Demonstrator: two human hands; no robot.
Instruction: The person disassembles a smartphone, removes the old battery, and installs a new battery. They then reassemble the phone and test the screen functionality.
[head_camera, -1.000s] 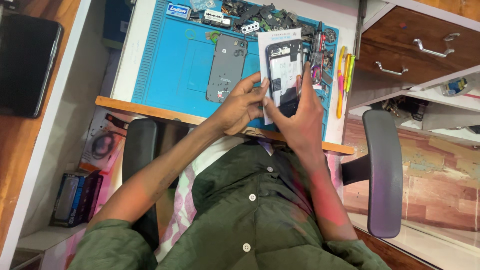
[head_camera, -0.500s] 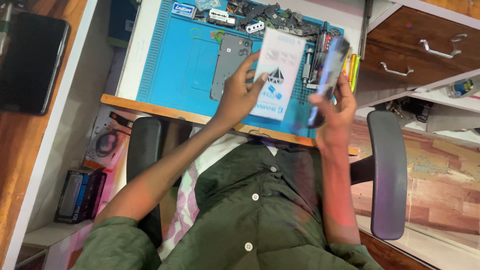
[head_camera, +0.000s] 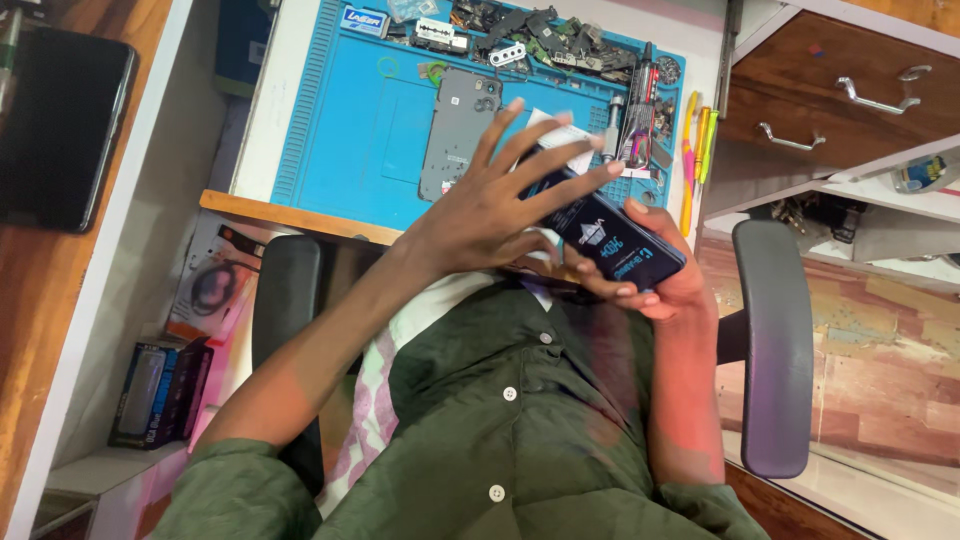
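Support from below matters here: keep the dark packet (head_camera: 610, 235) level in the right hand (head_camera: 665, 285), above the lap and clear of the desk (head_camera: 300, 215). Right fingers (head_camera: 625, 292) curl under it, gripping. Left hand (head_camera: 490, 215) lies on top, fingers (head_camera: 565, 180) spread wide, touching only; press lightly

You had bright, even light over the blue mat (head_camera: 350, 140), with little shadow on it. Your left hand (head_camera: 490, 200) was smeared by motion blur at the fingers. A reddish cast lay on your right forearm (head_camera: 680, 400). Straight edges bowed near the frame's borders.
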